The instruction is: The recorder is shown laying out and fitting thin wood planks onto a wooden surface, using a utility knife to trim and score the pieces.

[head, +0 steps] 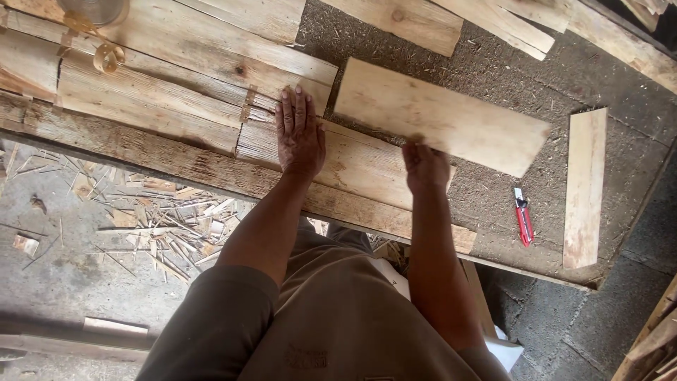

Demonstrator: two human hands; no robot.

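Wood everywhere: rough pale boards lie side by side on the counter [564,63], which is dusted w/ sawdust. Left hand [300,137] lies flat, palm down, on the laid boards [211,106] near centre frame, fingers stretched forward and close together, pressing the planks. Right hand [425,167] grips the near edge of a loose plank [441,116], which sits tilted, upper centre-right of frame, just beside the laid boards and overlapping one at its near end. Fingers of that hand curl over the plank's edge (thumb can't be seen, so exact grip unclear).

Judging by the layout, the step in hand is fitting this loose plank against the row while the other hand steadies what's already down. Next move prob. calls for swinging the plank's angle to match its neighbours and closing the gap w/o shifting the boards under the left palm.

Red utility knife [523,222] lies right of centre, apart from both hands; a narrow board [585,187] stands off at far right. Shavings and splinters [162,219] litter the floor at lower left.
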